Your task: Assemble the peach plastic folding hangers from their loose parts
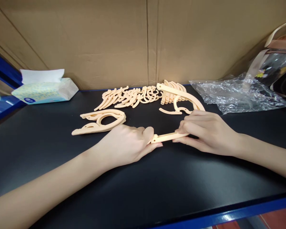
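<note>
Both of my hands grip a beige plastic folding hanger piece (169,137) just above the black table. My left hand (133,143) is closed around its left end, near a small round joint, with the thumb underneath. My right hand (205,132) pinches the right end between thumb and fingers; its fingertips partly hide the piece. Just beyond my right hand are a long curved hanger arm (181,92) and a curved hook piece (170,112); whether they touch the hand is hidden. Folded beige hangers (102,127) lie beyond my left hand.
Along the back of the black table (143,190) lie several loose curved hanger parts (133,97) and a row of hanger arms (173,90). A tissue pack (45,89) stands at left. Crumpled clear plastic (238,95) and a transparent bag (274,70) sit at right. Cardboard (97,41) rises behind.
</note>
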A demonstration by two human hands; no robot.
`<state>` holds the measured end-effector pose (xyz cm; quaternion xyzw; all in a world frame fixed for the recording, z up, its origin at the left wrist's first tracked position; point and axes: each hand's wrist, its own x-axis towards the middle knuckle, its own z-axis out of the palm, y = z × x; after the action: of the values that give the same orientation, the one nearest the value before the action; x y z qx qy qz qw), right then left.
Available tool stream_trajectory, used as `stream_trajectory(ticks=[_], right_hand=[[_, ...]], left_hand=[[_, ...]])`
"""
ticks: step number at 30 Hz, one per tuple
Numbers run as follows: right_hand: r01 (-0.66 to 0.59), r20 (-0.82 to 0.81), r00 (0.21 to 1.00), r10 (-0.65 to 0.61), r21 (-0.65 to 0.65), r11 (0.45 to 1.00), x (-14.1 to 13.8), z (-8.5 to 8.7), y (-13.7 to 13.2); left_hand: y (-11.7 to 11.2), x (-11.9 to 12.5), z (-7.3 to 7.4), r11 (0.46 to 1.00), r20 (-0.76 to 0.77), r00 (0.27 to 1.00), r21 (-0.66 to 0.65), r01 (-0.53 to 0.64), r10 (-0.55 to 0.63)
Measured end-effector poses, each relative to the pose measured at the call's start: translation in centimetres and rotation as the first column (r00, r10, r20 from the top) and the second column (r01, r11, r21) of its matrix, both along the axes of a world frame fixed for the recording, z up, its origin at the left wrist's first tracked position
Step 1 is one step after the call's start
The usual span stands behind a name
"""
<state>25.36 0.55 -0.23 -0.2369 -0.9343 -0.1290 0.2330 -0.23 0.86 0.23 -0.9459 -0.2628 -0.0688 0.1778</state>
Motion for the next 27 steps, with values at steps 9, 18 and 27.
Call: stream_trajectory(ticks=[9, 18, 27], right_hand=[[0.0, -0.017, 1.0, -0.001, -0.069, 0.998, 0.05, -0.3, 0.11], [0.011, -0.032, 0.999, -0.015, -0.144, 0.99, 0.17, -0.39, 0.04], [-0.01, -0.022, 1.0, 0.007, -0.161, 0.987, -0.07, -0.26, 0.02]], left_hand=[[-0.14, -0.05, 0.11, 0.997, -0.002, 1.0, 0.072, 0.016, -0.016], [0.03, -0.04, 0.05, 0.992, 0.002, 0.999, 0.118, 0.04, -0.041], [0.15, -0.09, -0.1, 0.987, 0.012, 0.997, 0.14, 0.077, -0.079]])
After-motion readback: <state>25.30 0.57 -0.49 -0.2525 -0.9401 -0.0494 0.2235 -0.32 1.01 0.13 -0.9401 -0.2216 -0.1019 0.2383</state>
